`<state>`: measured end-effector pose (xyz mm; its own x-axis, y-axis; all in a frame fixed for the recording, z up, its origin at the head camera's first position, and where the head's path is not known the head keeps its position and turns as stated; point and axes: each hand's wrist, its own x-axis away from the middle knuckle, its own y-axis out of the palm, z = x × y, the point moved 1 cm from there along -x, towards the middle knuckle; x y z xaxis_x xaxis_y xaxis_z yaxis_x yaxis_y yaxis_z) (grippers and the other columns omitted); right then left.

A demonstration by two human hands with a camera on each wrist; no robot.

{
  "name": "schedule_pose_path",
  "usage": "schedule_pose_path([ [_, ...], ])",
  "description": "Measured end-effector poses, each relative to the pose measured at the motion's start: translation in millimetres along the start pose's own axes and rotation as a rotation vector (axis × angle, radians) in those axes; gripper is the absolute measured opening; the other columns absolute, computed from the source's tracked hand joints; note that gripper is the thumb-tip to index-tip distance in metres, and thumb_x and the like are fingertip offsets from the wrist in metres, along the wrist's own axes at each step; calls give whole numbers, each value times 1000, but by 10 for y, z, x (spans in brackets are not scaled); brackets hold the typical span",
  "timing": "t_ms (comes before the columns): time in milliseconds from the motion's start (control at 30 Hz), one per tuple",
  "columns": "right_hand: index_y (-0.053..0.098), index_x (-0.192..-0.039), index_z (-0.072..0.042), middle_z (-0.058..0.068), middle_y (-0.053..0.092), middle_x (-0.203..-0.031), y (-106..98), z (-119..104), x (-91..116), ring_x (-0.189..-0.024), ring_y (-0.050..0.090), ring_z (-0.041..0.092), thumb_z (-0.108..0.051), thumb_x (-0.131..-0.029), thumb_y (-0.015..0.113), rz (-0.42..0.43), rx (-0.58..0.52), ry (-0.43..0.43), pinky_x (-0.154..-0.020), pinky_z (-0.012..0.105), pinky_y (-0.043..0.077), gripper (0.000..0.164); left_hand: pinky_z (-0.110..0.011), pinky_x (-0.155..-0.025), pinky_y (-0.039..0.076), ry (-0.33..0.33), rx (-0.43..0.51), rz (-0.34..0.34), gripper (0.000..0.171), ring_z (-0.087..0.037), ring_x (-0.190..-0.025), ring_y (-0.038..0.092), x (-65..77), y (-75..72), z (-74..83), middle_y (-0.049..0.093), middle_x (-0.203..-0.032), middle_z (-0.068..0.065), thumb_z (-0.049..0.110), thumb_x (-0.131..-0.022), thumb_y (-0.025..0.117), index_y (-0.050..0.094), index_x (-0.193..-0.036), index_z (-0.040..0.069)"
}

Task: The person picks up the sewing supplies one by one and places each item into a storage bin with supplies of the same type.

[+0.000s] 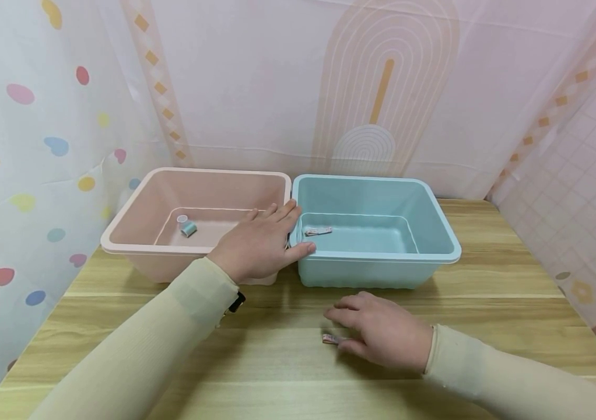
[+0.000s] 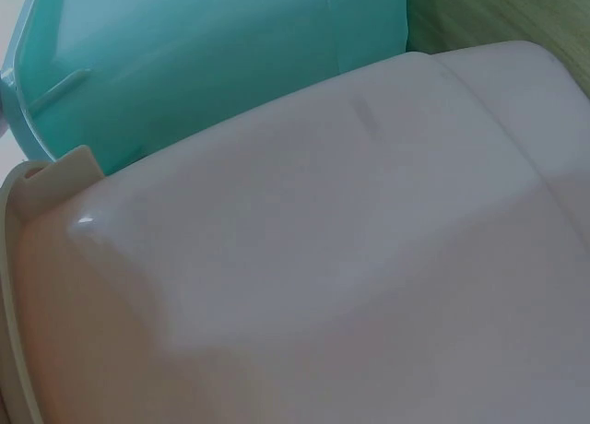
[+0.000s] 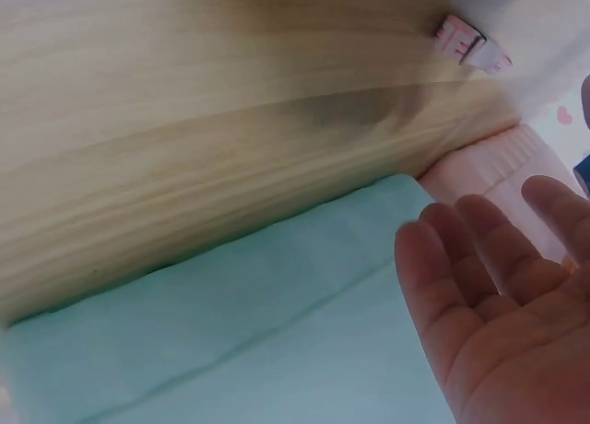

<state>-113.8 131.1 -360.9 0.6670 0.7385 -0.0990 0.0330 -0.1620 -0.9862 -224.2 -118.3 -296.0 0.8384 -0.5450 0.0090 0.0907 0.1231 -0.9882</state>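
Observation:
My left hand [image 1: 258, 242] lies over the inner rims where the pink bin [image 1: 146, 249] and the teal bin [image 1: 382, 256] meet, fingers straight. In front of the teal bin, my right hand [image 1: 384, 333] hovers over the table with loosely bent fingers. A small folded measuring tape [image 1: 330, 339] sits beside its thumb; the right wrist view shows this white-and-pink tape [image 3: 458, 39] on the wood, apart from the fingers. Another folded tape [image 1: 318, 231] rests inside the teal bin. Within the pink bin are a white thread spool [image 1: 182, 219] and a teal one [image 1: 189, 228].
Both bins stand side by side at the back of the wooden table [image 1: 256, 373]. Behind them hangs a patterned curtain [image 1: 240, 87], with more printed cloth on the left and right sides. A dark band [image 1: 237, 301] shows at the left wrist.

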Motion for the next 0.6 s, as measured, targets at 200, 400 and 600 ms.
schedule_pose_path([
  [200,65,-145,-16,12,62,-151,20,24,23,-136,61,28,-43,-96,77,-56,10,-4,-112,45,52,58,-60,-131,19,-1,0,2,93,-37,-162,25,3,-5,6,18,-178,-6,78,-102,30,23,-169,14],
  [400,60,-150,-15,14,55,-158,37,42,43,-147,52,32,-46,-97,74,-90,32,-30,-119,47,46,63,-60,-131,19,-1,-2,3,93,-37,-162,25,4,-9,11,19,-177,-6,78,-102,31,24,-169,13],
  [600,58,-152,-15,15,53,-159,67,55,61,-150,48,35,-51,-96,73,-83,56,-42,-121,49,44,68,-61,-131,20,-1,-1,2,93,-37,-162,25,6,-12,12,19,-177,-6,78,-102,30,24,-169,13],
])
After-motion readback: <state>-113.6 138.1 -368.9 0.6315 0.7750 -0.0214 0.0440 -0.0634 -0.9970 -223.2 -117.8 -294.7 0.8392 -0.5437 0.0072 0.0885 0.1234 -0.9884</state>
